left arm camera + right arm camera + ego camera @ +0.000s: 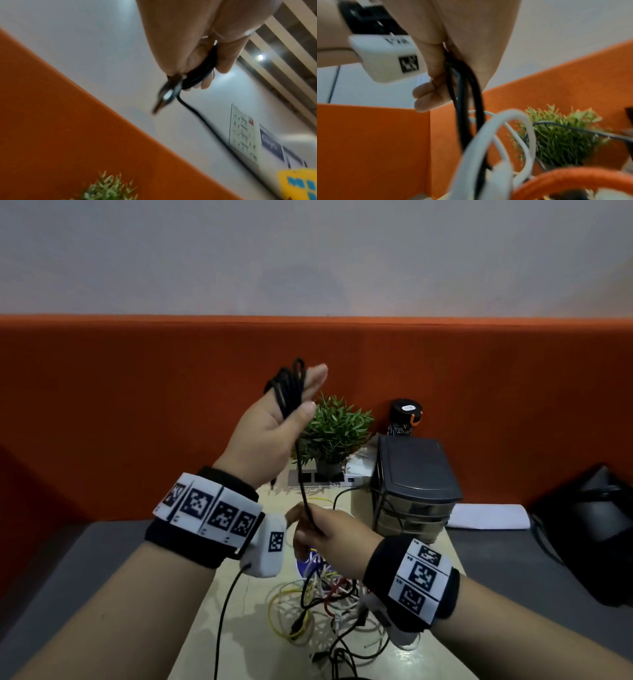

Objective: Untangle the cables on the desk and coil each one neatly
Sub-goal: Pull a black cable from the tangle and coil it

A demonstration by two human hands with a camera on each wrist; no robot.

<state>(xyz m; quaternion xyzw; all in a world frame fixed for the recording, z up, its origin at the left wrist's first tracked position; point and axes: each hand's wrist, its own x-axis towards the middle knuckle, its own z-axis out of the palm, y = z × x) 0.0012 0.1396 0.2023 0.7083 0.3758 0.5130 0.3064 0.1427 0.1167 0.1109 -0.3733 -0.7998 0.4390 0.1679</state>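
My left hand (274,419) is raised above the desk with several loops of a black cable (291,388) wound over its fingers, the thumb pressing them. In the left wrist view the black coil (199,73) sits between thumb and fingers, and a blurred plug (164,97) hangs below it. The cable's free run drops to my right hand (325,532), which pinches it lower down. The right wrist view shows the black strands (464,94) passing through those curled fingers. Below lies a tangle of yellow, white, red and black cables (325,604) on the beige desk (260,642).
A potted green plant (334,433), a white power strip (325,478) and a dark drawer unit (414,484) stand at the back of the desk. A black bottle (406,417) is behind the drawers. An orange partition (137,405) closes the far side. A black bag (592,529) lies right.
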